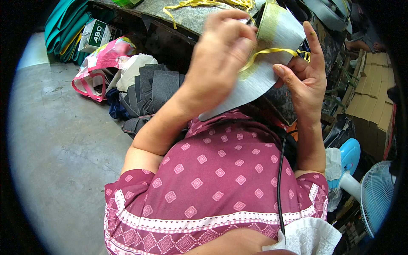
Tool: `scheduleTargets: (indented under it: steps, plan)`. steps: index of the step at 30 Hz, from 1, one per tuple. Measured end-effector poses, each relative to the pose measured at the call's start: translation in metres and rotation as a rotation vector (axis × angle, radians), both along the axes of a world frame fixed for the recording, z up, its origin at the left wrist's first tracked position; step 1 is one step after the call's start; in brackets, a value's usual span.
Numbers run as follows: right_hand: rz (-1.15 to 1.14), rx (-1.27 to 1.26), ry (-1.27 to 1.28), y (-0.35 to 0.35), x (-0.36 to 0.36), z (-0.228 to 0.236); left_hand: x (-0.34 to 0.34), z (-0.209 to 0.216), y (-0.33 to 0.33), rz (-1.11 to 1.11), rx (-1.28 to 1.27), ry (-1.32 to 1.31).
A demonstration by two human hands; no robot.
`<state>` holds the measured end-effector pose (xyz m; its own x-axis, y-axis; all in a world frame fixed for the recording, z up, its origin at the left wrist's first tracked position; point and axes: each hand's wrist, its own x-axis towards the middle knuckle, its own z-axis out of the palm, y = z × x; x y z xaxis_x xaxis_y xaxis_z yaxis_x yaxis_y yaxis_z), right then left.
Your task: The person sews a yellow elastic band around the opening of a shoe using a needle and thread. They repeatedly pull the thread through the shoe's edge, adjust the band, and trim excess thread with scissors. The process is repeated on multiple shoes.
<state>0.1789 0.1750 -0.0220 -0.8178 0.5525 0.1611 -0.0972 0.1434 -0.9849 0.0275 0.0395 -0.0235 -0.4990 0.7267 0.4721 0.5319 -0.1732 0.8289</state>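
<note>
A curved light grey sheet piece (pixel 263 72), with a yellowish smeared band near its upper part, hangs tilted between my hands above the lap. Across it runs a narrow yellow strip (pixel 272 50), its end curling out near my right hand. My right hand (pixel 304 70) pinches the piece's right edge between thumb and curled fingers, its index finger pointing up. My left hand (pixel 225 53) is blurred by motion, fingers curled at the piece's left edge. Something small and shiny shows by its fingertips, too unclear to name.
A worktop (pixel 148 12) with yellow strips (pixel 204 3) lies ahead. At left are a pink bag (pixel 100 63), stacked dark grey pieces (pixel 155 83), green folded material (pixel 63 29) and a box (pixel 94 36). A fan (pixel 376 195) and cardboard (pixel 372 89) stand at right.
</note>
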Motion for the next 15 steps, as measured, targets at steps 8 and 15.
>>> scheduleTargets:
  steps: [8,15]
  plan:
    - [-0.016,0.012,0.013,-0.002,-0.001,-0.001,-0.030,-0.006,-0.017,0.097,-0.174,0.226]
    - [-0.037,-0.010,0.077,0.002,0.002,-0.003,-0.004,-0.016,-0.003,-0.385,-0.321,-0.635]
